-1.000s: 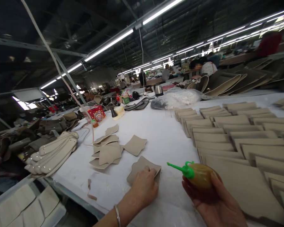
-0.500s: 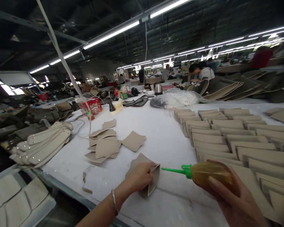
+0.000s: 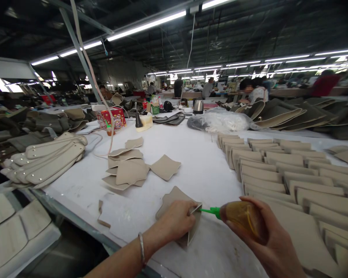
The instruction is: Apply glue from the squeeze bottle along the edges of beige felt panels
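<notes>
My left hand [image 3: 178, 221] pinches the edge of a beige leather piece [image 3: 174, 196] on the white tabletop, its right side lifted and parted into a fold. A silver bangle circles that wrist. In my right hand [image 3: 268, 235] is a squeeze bottle [image 3: 245, 218] of amber liquid, tipped sideways with its green nozzle [image 3: 213, 211] pointing left. The nozzle's tip is at the parted edge of the leather, close to my left fingers; whether it touches is unclear. Beyond my left hand lie a small pile of similar leather pieces [image 3: 130, 172] and a single piece [image 3: 165, 167].
Rows of folded beige pieces [image 3: 278, 177] cover the table's right side. Stacked straps [image 3: 55, 158] lie at left. Further back are a red box [image 3: 113, 117], a clear plastic bag [image 3: 220, 120] and a metal kettle [image 3: 198, 106]. People sit in the background.
My right hand has brought the bottle leftward, so its nozzle now reaches the leather's parted edge. My left hand keeps its grip on the piece. The view has shifted slightly.
</notes>
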A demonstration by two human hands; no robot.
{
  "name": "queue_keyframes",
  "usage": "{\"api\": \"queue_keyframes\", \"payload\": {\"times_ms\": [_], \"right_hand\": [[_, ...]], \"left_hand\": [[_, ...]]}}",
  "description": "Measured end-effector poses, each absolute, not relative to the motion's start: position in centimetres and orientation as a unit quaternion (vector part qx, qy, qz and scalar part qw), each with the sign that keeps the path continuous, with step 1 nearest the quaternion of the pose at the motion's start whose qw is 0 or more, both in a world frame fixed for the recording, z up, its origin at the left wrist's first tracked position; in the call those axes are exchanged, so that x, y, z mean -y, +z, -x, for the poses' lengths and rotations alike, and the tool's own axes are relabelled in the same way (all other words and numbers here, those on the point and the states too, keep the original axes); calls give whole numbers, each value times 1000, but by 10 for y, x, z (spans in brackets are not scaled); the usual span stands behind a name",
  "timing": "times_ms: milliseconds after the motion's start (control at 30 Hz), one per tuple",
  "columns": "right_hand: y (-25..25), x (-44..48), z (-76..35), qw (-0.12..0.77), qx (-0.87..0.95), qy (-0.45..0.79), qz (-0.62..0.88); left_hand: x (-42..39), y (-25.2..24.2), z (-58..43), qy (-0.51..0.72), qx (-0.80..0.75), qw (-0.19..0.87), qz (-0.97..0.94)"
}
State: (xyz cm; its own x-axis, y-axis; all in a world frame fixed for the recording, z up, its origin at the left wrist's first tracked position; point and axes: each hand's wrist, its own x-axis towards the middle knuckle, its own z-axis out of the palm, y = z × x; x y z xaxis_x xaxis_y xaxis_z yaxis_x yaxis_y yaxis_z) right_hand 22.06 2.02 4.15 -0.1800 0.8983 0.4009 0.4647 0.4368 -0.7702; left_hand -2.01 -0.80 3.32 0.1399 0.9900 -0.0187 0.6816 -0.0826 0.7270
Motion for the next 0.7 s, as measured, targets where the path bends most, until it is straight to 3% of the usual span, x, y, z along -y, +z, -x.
{"api": "queue_keyframes", "payload": {"times_ms": [233, 700], "right_hand": [[38, -25, -222, 417, 789, 149, 425], [35, -25, -221, 430, 729, 237, 476]], "left_hand": [[12, 40, 15, 217, -614, 302, -696], [12, 42, 9, 123, -657, 238, -705]]}}
